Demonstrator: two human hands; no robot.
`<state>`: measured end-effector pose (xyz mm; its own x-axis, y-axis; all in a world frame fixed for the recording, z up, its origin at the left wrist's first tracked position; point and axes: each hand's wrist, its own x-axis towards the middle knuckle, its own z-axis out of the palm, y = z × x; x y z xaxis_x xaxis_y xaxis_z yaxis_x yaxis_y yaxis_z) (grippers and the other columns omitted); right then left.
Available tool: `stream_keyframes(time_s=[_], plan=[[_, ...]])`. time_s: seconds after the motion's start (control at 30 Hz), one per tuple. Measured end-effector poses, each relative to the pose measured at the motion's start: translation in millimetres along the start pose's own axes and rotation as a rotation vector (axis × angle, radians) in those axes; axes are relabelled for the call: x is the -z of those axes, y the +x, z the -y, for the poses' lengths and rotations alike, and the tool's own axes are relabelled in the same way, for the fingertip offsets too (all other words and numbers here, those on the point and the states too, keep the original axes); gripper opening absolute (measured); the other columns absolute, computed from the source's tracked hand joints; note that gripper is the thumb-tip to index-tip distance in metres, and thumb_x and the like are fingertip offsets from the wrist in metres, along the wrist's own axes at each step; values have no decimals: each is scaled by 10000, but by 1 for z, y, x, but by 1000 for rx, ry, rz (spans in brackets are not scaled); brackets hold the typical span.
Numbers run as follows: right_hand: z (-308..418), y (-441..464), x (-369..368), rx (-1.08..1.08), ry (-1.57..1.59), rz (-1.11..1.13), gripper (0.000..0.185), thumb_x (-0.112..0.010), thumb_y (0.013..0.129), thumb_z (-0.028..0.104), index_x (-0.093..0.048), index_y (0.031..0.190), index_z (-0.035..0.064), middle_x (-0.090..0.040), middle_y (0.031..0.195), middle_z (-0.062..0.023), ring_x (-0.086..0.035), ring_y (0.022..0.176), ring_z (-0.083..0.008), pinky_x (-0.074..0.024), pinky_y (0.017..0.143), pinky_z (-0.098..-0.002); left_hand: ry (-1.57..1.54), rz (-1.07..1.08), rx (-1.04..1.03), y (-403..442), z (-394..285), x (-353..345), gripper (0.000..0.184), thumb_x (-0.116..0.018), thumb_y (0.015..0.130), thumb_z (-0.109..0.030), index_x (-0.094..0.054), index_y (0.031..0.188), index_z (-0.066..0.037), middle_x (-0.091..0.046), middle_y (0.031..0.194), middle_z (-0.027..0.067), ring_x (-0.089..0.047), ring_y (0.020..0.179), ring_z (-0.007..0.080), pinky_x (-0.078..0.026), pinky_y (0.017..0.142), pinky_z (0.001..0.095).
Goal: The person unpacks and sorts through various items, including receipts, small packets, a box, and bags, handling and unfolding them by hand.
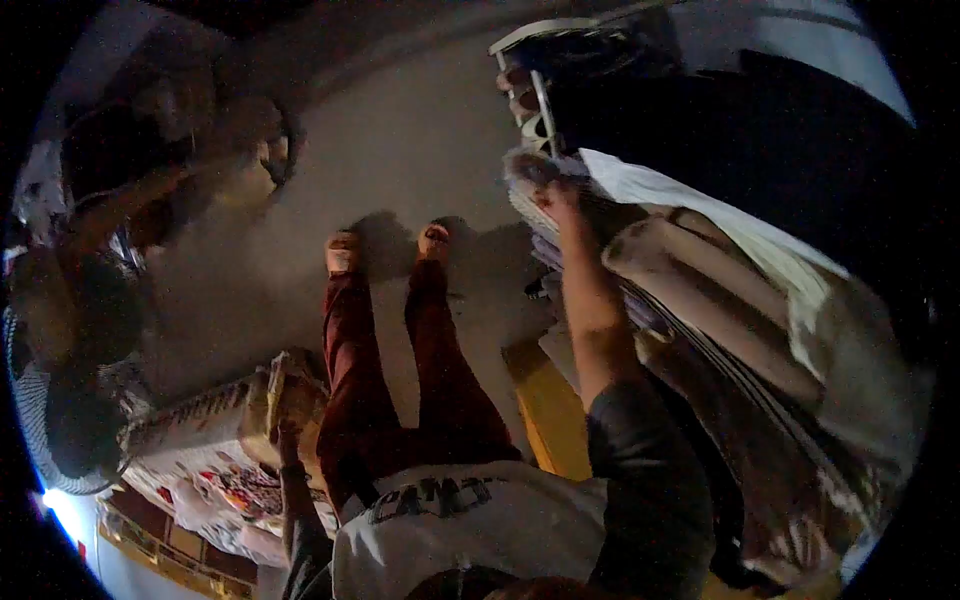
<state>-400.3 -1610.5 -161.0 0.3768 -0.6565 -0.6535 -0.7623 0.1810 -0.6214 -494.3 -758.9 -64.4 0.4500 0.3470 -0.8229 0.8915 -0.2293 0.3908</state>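
My right arm reaches forward along the pile of cloth. At its end, my right hand (556, 197) looks closed on a fuzzy grey bundle (530, 167), whose kind I cannot make out in the dim light. The bundle lies at the far end of folded fabrics (548, 245), beside a white sheet edge (640, 185). My left hand (287, 432) hangs low at my left side, next to a tan, crumpled-looking wrapping (292, 390) at the end of a pale patterned box (195, 425). Shadow hides the left fingers.
A white-framed rack (541, 95) stands ahead on the right. Rolled beige cloth (690, 290) and striped fabric lie along my right, with a yellow panel (548, 410) below. At left are a fan-like round grille (40, 430) and dark clutter. Grey floor (400, 130) extends ahead.
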Motion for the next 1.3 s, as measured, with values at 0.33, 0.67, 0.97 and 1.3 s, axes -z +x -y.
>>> stream_keyframes(time_s=[0.33,0.67,0.97,1.3], plan=[[2,164,61,-134,111,-164,292,-636,872,309,-545,1040,88,-571,852,-100,-591,748,-246,-514,592,-396,-102,-203,315,-104,86,-33,355,-619,905,-318,-547,1163,-84,-669,1004,109,-684,676,249,-437,458,306],[-66,58,-38,186,-533,75,334,-645,870,286,-548,1084,48,-622,914,-139,-627,852,-266,-512,675,-405,-199,-111,58,-79,82,-66,367,-594,926,-307,-532,1184,-54,-642,977,78,-637,763,179,-443,571,266],[-125,-230,-110,314,-546,634,184,-572,913,97,-560,1079,17,-591,841,-46,-579,671,-127,-502,595,-296,-295,77,-198,-93,-20,-65,183,-583,929,-167,-578,1026,-13,-601,851,45,-559,712,114,-490,603,287],[-13,-459,-226,290,-629,911,249,-572,922,142,-580,1113,-17,-662,893,-95,-645,697,-157,-525,589,-300,-444,-161,-281,-66,66,70,220,-616,912,-192,-565,1050,-29,-626,858,60,-601,774,138,-499,697,287]])
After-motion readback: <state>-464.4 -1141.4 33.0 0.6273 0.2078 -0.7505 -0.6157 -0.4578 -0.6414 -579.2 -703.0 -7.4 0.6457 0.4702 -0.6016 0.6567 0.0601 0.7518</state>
